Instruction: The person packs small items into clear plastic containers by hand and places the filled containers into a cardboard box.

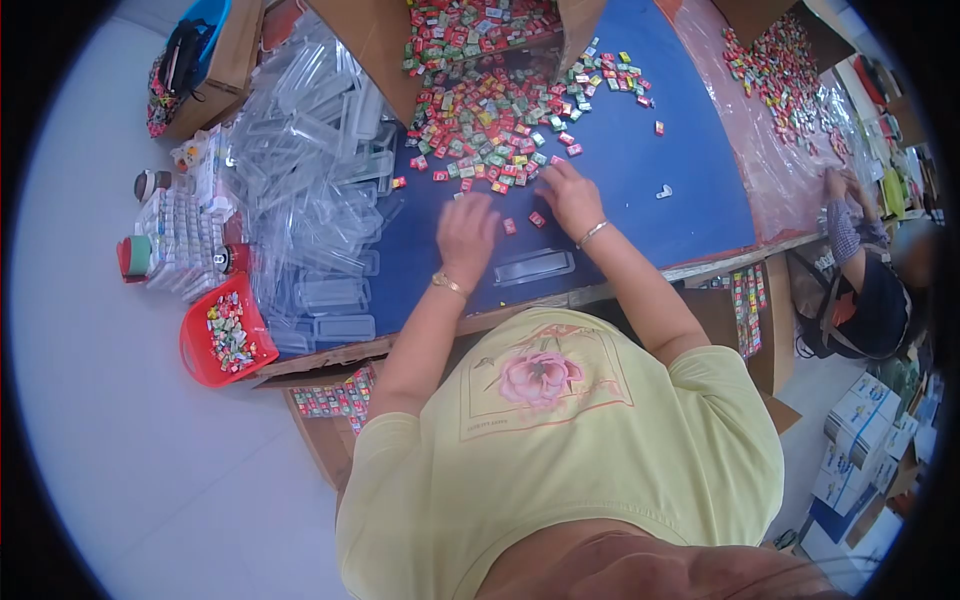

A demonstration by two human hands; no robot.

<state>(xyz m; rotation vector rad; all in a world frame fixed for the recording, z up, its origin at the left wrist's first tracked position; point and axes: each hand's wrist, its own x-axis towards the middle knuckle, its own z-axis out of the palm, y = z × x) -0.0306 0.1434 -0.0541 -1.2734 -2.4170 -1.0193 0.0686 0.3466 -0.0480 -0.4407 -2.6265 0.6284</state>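
Small red, green and yellow packets (490, 120) spill out of a cardboard box (372, 50) onto the blue tabletop (690, 200). At the near edge of this pile is my left hand (467, 232), its fingers bent and smeared by motion; whether it holds anything is unclear. My right hand (572, 200) touches the pile's right side with fingers curled together, and what lies between them is hidden. Two loose red packets (537, 219) lie between my hands. Closer to my body rests a clear plastic tray (534, 267).
Many clear trays (310, 150) are heaped at the left, beside a red basket (190, 345) of packets. A small white piece (664, 192) lies at the right. Open boxes stand below the table edge. Another person's arm (845, 235) reaches to a second pile (785, 85).
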